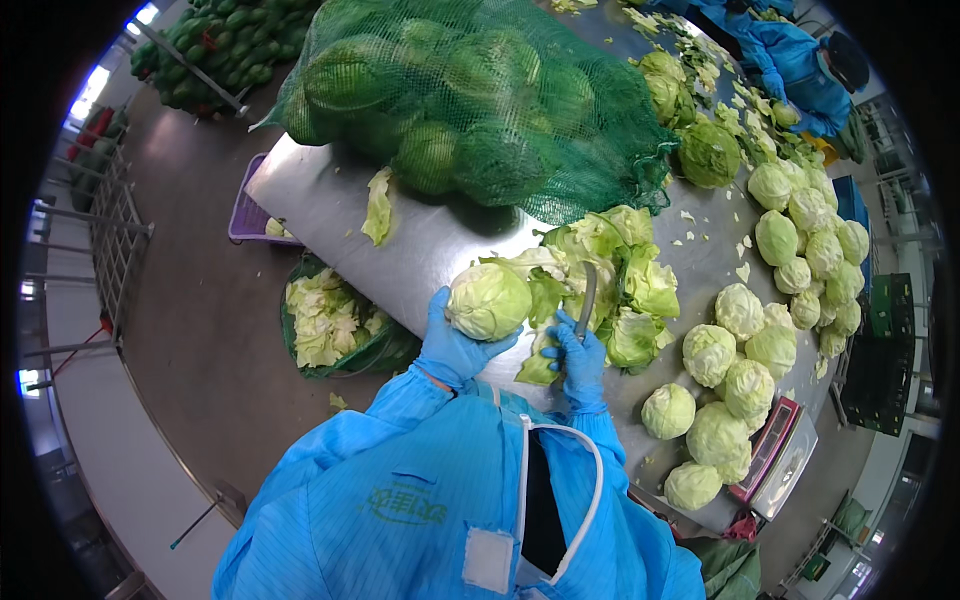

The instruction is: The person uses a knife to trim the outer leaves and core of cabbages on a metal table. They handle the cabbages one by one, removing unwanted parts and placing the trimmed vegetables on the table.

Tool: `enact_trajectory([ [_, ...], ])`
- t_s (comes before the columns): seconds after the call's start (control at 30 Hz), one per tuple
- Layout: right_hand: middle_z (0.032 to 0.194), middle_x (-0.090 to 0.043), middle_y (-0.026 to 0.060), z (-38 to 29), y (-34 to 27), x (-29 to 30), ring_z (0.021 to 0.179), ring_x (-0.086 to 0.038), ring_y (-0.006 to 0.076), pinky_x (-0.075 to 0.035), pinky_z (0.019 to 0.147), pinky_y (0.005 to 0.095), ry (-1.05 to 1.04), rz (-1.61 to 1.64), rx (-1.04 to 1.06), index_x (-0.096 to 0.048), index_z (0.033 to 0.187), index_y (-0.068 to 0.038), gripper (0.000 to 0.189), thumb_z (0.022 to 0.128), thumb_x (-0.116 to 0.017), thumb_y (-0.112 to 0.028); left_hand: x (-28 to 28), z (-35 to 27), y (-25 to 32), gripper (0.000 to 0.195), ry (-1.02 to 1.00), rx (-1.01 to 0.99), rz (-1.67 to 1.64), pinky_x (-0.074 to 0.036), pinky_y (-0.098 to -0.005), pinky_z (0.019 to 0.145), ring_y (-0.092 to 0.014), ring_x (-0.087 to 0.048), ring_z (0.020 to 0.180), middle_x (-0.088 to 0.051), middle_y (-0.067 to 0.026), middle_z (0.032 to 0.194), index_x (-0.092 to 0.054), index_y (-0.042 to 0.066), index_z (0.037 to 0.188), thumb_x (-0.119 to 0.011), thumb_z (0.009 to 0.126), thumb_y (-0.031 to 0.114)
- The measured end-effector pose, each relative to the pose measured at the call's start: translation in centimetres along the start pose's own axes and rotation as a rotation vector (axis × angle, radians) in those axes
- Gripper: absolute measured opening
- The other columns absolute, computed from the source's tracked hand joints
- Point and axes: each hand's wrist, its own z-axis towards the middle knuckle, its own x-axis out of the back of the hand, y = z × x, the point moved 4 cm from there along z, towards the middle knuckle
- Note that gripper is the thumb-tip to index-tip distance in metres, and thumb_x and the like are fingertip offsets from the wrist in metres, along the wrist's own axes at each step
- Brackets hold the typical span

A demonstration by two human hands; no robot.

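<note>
A pale green cabbage (pixel 489 301) rests in my left hand (pixel 455 346), which cups it from below and from its left side. My right hand (pixel 580 358), in a blue glove like the left, grips a curved knife (pixel 589 296) whose blade points away from me. Loose cabbage leaves (pixel 630 300) lie heaped beyond and beside the knife, partly hidden by it. Past the held cabbage, a green mesh sack (pixel 480 112) full of cabbages lies on the steel table (pixel 420 262).
Trimmed cabbages (pixel 739 375) are piled on the right, near a red-edged scale (pixel 776 461). To the left stand a sack of leaves (pixel 322 319) and a purple crate (pixel 247 202). A co-worker in blue (pixel 799 67) handles a cabbage at the far right.
</note>
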Motion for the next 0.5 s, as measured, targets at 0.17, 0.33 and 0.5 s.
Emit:
enact_trajectory([
  [0.17, 0.080, -0.068, 0.0033, -1.4, -3.3, 0.6, 0.059, -0.056, 0.0074, -0.042, 0.049, 0.0206, 0.015, -0.142, 0.197, -0.069, 0.102, 0.000, 0.022, 0.092, -0.068, -0.020, -0.1, -1.3, 0.3, 0.083, -0.032, 0.002, 0.113, -0.035, -0.0660, 0.107, -0.042, -0.037, 0.137, -0.037, -0.0181, 0.151, -0.033, 0.015, 0.150, -0.054, 0.081, 0.056],
  [0.33, 0.084, -0.068, 0.0049, -4.5, -7.9, -2.5, 0.056, -0.053, 0.0071, -0.042, 0.048, 0.0208, -0.164, 0.013, 0.194, -0.066, 0.114, 0.003, 0.031, 0.090, -0.070, -0.017, -0.1, -2.2, 0.7, 0.094, -0.154, -0.051, 0.107, -0.039, -0.0581, 0.109, -0.040, -0.043, 0.133, -0.041, -0.0186, 0.148, -0.032, 0.011, 0.150, -0.071, 0.069, 0.040],
  [0.5, 0.088, -0.068, 0.0033, -5.3, -9.1, -3.7, 0.057, -0.052, 0.0051, -0.042, 0.050, 0.0199, -0.252, 0.049, 0.157, -0.065, 0.122, 0.000, 0.038, 0.086, -0.074, -0.011, -0.4, -2.4, 1.6, 0.104, -0.156, -0.007, 0.324, -0.041, -0.0475, 0.110, -0.035, -0.048, 0.130, -0.046, -0.0169, 0.144, -0.033, 0.006, 0.148, -0.083, 0.060, 0.032],
])
